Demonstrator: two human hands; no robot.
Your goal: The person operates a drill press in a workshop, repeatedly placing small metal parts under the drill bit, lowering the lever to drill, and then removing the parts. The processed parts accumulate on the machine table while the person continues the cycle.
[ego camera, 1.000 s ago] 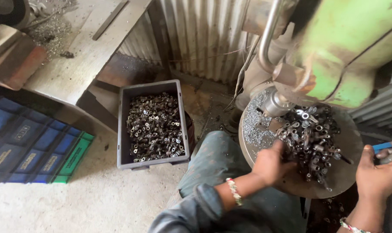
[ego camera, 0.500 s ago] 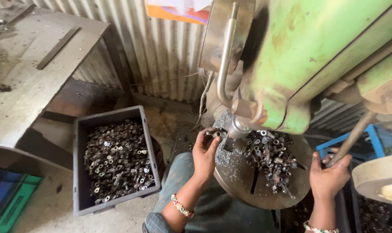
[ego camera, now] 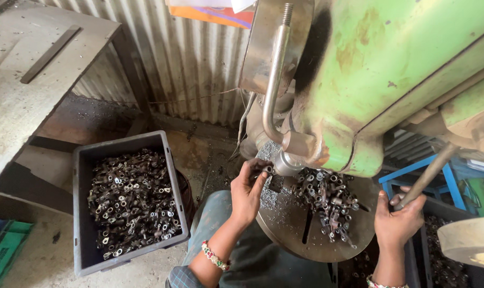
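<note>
Drill press (ego camera: pixel 391 80), green and heavy, overhangs its round table (ego camera: pixel 295 234), where loose metal fittings (ego camera: pixel 327 200) are heaped toward the right edge within reach. Floor-level, a grey crate (ego camera: pixel 127 200) holds many more. Right hand (ego camera: pixel 396 221) grips the feed lever (ego camera: pixel 426 178); left hand (ego camera: pixel 247 192) pinches one small fitting (ego camera: pixel 267 170) under the spindle (ego camera: pixel 287 162), steadying it there.

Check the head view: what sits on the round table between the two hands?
A heap of small dark metal parts lies on the round machine table, between the left hand at the spindle and the right hand on the feed lever. Metal shavings surround it.
</note>
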